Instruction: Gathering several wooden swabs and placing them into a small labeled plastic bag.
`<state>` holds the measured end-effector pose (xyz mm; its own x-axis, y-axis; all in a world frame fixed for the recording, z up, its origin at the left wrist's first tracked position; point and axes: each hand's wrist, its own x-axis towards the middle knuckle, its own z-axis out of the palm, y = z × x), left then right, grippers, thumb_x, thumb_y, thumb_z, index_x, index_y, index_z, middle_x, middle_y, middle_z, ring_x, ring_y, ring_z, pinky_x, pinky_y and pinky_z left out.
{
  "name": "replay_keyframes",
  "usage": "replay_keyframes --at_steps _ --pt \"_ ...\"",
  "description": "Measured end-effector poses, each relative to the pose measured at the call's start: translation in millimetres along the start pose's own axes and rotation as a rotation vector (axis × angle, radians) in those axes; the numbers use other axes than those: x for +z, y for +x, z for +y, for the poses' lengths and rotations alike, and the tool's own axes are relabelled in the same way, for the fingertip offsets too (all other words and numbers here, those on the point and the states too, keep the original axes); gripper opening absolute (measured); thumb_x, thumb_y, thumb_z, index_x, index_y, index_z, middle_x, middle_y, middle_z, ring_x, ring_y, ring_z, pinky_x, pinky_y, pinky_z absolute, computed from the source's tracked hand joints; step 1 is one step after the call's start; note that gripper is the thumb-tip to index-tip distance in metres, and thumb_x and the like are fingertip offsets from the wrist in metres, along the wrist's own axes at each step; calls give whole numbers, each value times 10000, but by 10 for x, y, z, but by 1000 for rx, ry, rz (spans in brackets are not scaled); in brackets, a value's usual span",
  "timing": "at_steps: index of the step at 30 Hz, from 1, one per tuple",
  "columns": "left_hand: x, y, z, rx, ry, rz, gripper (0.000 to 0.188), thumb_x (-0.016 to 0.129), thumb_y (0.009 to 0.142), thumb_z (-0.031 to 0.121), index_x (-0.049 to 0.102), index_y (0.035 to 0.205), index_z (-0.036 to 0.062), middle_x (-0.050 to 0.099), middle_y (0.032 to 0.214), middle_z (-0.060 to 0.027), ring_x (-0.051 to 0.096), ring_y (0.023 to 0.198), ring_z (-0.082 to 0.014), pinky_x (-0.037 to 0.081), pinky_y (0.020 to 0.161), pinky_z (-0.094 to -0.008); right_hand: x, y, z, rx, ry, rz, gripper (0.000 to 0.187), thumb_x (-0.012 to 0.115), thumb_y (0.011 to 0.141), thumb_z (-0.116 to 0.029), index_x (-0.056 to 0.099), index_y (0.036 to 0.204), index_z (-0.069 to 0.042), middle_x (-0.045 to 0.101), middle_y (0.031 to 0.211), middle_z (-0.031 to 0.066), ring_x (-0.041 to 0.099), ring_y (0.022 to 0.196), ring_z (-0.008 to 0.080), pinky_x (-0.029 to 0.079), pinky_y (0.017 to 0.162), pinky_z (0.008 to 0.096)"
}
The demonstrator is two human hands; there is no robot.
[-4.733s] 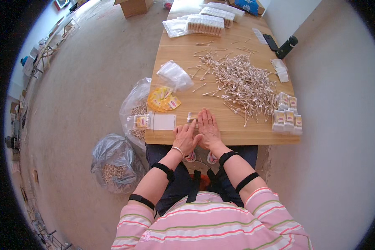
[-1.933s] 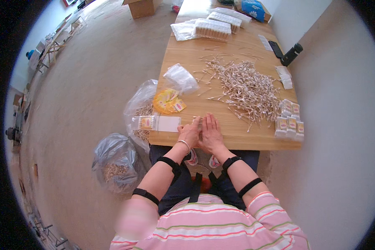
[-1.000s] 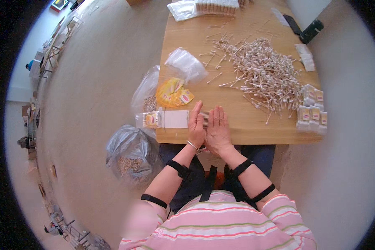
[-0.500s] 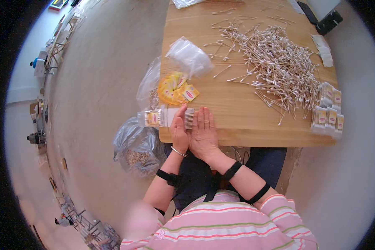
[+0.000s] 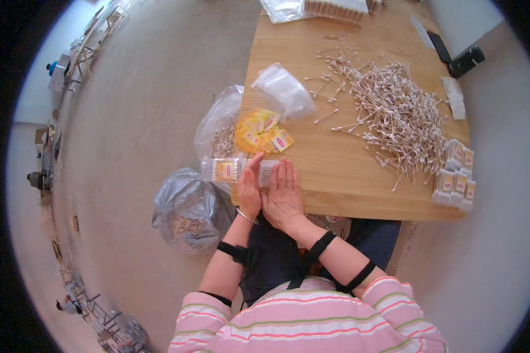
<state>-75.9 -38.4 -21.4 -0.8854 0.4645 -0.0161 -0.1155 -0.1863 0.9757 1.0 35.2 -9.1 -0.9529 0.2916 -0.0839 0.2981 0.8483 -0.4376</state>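
Two hands pressed side by side at the near edge of the tabletop.

The left hand and right hand lay flat, fingers straight and together, touching along their inner sides, both fingertips on a clear packet of cotton swabs at 12 o'clock. Yellow labels lay beyond it. At 2 o'clock a loose swab pile spread over the wooden tabletop; filled packets stood at 3 o'clock.

Wooden table strewn with cotton swabs, yellow labels, clear bags, small packs, perhaps a phone.
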Motion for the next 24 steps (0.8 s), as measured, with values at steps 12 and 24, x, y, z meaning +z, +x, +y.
replay_keyframes --at_steps 12,24 --pt "-173 62 -27 36 139 32 536 254 1006 393 496 1248 -19 492 1307 -164 414 1270 -252 278 1074 -332 155 93 -117 -50 -26 84 740 442 882 -315 128 1388 124 94 1481 268 47 1397 393 45 1129 482" --pt "-288 30 375 192 557 4 372 406 970 255 522 1214 -1 525 1251 -197 445 1236 -317 310 1046 -373 163 89 -128 -74 -44 136 811 506 851 -346 111 1398 104 84 1483 258 48 1394 394 50 1135 482"
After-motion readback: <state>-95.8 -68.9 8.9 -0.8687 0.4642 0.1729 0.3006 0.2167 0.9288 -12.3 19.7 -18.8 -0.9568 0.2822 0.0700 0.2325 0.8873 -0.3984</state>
